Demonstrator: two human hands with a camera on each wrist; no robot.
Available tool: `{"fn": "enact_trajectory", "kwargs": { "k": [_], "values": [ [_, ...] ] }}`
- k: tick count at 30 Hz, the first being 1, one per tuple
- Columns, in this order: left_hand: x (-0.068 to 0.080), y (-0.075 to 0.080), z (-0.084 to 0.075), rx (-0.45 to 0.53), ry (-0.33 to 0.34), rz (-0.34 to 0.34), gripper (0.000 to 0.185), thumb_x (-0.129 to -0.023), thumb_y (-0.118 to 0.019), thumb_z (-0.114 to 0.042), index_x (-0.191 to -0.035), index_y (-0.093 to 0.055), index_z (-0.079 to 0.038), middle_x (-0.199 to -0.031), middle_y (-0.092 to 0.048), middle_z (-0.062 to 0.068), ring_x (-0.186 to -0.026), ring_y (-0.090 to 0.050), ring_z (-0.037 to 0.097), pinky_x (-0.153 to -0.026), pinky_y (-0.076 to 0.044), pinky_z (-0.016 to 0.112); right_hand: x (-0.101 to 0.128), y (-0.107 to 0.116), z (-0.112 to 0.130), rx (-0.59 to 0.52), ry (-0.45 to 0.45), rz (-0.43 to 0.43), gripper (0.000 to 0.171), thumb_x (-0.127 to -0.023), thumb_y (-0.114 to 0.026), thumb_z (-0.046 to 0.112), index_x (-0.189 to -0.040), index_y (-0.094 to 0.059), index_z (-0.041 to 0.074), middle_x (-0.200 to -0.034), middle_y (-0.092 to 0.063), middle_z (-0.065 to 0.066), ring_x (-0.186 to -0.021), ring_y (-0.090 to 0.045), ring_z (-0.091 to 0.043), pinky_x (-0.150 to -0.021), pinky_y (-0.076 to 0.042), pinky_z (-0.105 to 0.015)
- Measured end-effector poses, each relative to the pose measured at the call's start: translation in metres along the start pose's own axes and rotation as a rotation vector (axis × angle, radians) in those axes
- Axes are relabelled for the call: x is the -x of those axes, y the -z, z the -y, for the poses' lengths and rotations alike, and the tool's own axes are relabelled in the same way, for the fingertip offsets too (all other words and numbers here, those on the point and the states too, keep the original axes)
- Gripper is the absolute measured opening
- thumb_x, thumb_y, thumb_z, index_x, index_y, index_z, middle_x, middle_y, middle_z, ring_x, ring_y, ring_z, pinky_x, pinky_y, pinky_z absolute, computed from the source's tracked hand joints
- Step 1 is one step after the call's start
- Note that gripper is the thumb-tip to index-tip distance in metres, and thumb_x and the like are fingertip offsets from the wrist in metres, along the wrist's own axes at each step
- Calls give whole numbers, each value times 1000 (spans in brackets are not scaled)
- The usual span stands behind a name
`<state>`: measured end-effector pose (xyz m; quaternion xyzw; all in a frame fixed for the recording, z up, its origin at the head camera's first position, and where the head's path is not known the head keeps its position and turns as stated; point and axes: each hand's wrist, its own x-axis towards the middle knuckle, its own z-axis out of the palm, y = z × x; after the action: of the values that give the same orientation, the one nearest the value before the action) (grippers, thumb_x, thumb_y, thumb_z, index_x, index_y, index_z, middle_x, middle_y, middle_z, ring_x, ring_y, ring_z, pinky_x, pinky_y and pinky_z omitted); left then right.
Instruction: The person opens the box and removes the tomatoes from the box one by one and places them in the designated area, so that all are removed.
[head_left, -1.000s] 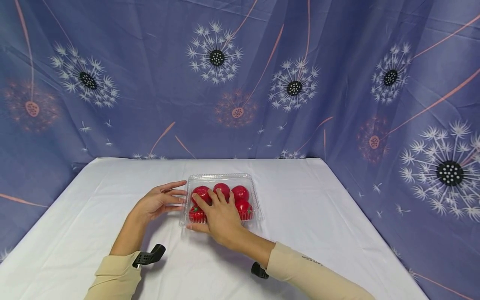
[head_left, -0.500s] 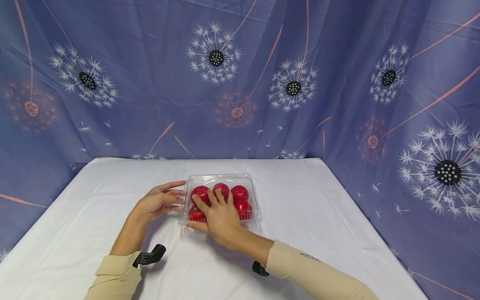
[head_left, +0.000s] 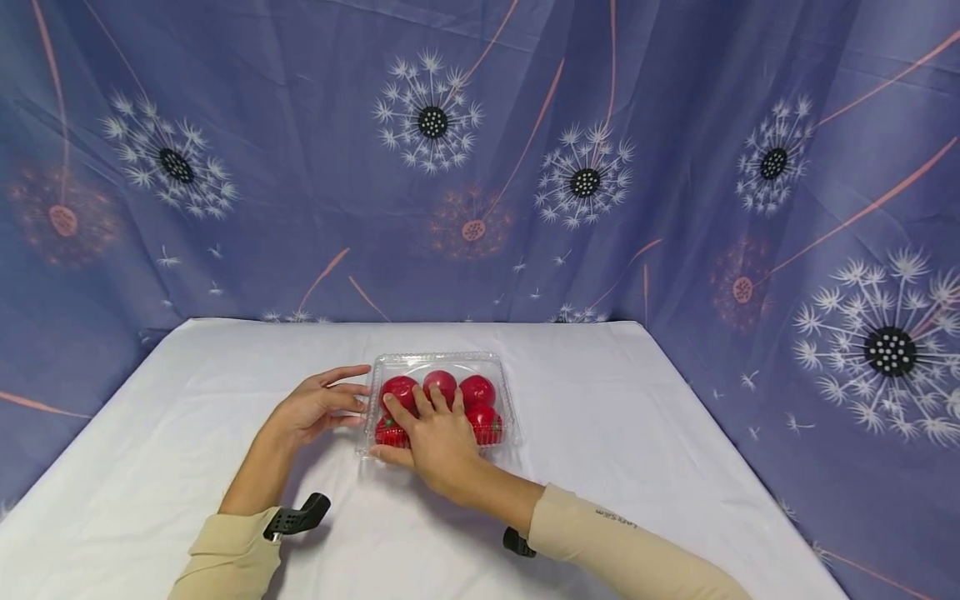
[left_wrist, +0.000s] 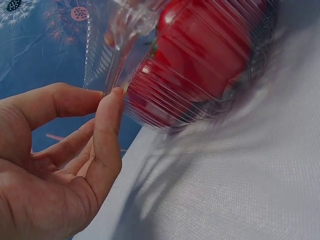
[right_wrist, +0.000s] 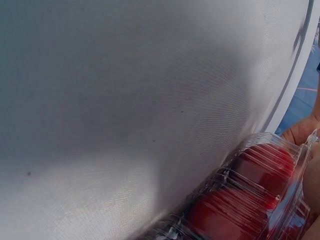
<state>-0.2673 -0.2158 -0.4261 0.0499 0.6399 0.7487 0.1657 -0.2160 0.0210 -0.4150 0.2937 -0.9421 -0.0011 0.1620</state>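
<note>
A clear plastic clamshell box [head_left: 438, 404] sits near the middle of a table covered with a white cloth [head_left: 637, 433], its lid down over a cluster of red tomatoes [head_left: 477, 390]; from the head view at least five of them show through the lid, three in the far row and two nearer the person. The right hand [head_left: 435, 437] lies flat on top of the box, palm down, fingers straight and slightly spread across the lid, the thumb reaching along the near left corner; it presses on the lid without curling round anything. The left hand [head_left: 311, 406] is at the left side of the box, relaxed and unclenched, fingers extended toward the wall of the box; in the left wrist view one fingertip [left_wrist: 116, 97] meets the ribbed plastic edge of the box [left_wrist: 200, 65], while the other fingers stay loosely bent and hold nothing. The right wrist view shows mostly the white cloth [right_wrist: 125, 100] with the ribbed side of the box [right_wrist: 240, 200] and the red fruit inside it at the lower right. Both forearms wear beige sleeves [head_left: 622, 550], each with a black camera mount [head_left: 296, 517] at the wrist; behind the table hangs a blue-purple backdrop printed with dandelions [head_left: 432, 122].
</note>
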Motion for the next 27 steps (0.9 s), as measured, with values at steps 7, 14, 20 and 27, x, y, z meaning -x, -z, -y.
{"fn": "enact_trajectory", "kwargs": {
  "k": [7, 14, 20, 27],
  "values": [
    [0, 0, -3, -2, -6, -7, 70, -89, -59, 9, -155, -35, 2, -106, -71, 0, -80, -70, 13, -71, -63, 28, -2, -1, 0, 16, 1, -31, 77, -91, -43, 79, -150, -51, 32, -147, -57, -12, -137, -53, -36, -111, -41, -66],
    [1, -2, 0, 0, 3, -8, 71, -90, -60, 8, -155, -33, 1, -107, -70, 1, -79, -69, 12, -70, -63, 28, -1, -3, 0, 9, 2, -17, 77, -91, -42, 79, -150, -52, 31, -146, -57, -11, -138, -52, -36, -110, -42, -66],
    [2, -2, 0, -7, 8, -19, 71, -90, -59, 8, -155, -33, 1, -106, -69, 1, -78, -70, 12, -70, -63, 27, -1, -2, 0, 0, 1, -19, 76, -91, -44, 79, -150, -52, 31, -146, -58, -11, -138, -52, -36, -110, -42, -66],
    [1, -3, 0, -8, 11, -16, 71, -91, -58, 7, -157, -31, 1, -106, -69, 1, -78, -70, 12, -69, -63, 27, 0, -2, 1, 4, -3, -36, 74, -91, -46, 77, -148, -54, 32, -145, -59, -11, -137, -53, -35, -109, -43, -65]
  ]
}}
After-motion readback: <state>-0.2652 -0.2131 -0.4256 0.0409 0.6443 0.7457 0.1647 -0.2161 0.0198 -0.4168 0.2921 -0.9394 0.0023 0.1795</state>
